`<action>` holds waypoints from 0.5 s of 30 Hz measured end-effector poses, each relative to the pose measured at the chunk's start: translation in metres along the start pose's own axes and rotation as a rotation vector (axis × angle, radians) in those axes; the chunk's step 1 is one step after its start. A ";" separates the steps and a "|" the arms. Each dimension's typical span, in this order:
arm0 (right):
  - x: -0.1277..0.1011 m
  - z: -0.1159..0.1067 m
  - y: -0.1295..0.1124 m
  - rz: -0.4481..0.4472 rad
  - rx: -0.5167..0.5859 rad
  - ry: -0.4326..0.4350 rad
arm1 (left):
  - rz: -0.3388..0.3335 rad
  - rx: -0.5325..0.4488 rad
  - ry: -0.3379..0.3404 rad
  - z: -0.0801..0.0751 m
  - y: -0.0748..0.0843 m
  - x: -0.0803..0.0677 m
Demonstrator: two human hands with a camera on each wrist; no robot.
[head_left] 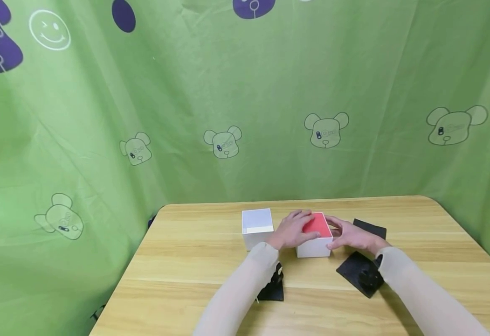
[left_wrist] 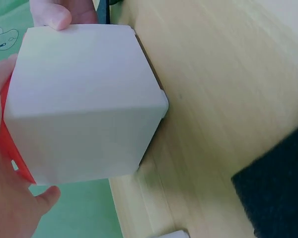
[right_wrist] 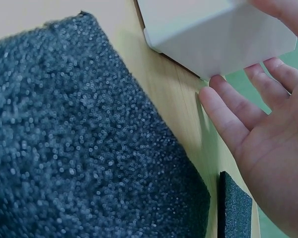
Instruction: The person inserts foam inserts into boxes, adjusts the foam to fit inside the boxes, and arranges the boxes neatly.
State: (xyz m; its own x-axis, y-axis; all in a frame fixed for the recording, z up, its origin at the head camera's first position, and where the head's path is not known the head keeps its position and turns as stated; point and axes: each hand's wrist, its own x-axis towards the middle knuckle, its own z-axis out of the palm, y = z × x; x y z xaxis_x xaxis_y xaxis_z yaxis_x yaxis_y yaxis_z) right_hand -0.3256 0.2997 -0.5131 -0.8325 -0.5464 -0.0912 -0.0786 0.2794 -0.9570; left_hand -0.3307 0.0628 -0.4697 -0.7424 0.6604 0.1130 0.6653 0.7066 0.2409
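Observation:
A white box [head_left: 313,248] with a red top [head_left: 317,224] stands between the two hands. My left hand [head_left: 293,229] rests on the red top, fingers extended, the thumb by the front edge. At the box's right side is my right hand [head_left: 351,234], holding it with the thumb on the front face and fingertips at the back edge. In the left wrist view the box's white faces [left_wrist: 84,79] fill much of the picture. Fingers [right_wrist: 223,114] of the right hand touch the lower edge in the right wrist view.
A second white box [head_left: 257,221] stands to the left. Black pads lie about: one near the left forearm [head_left: 272,291], one under the right wrist [head_left: 358,270], another behind it [head_left: 370,227]. A green curtain [head_left: 270,168] hangs behind the wooden table [head_left: 177,261].

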 end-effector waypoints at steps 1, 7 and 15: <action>0.000 0.000 0.000 0.002 0.000 0.000 | 0.002 -0.021 0.003 0.000 0.000 0.000; 0.000 0.001 0.000 0.010 0.035 0.013 | 0.032 -0.098 0.001 -0.001 0.000 0.003; 0.002 0.000 0.003 0.002 0.035 0.009 | 0.007 -0.122 -0.014 0.001 0.001 0.006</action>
State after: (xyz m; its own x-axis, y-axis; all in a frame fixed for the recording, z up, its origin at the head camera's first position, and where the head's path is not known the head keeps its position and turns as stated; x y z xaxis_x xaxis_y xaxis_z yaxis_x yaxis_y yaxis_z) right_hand -0.3272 0.2994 -0.5165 -0.8374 -0.5390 -0.0904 -0.0583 0.2525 -0.9658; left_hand -0.3348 0.0679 -0.4697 -0.7361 0.6692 0.1015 0.6550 0.6664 0.3562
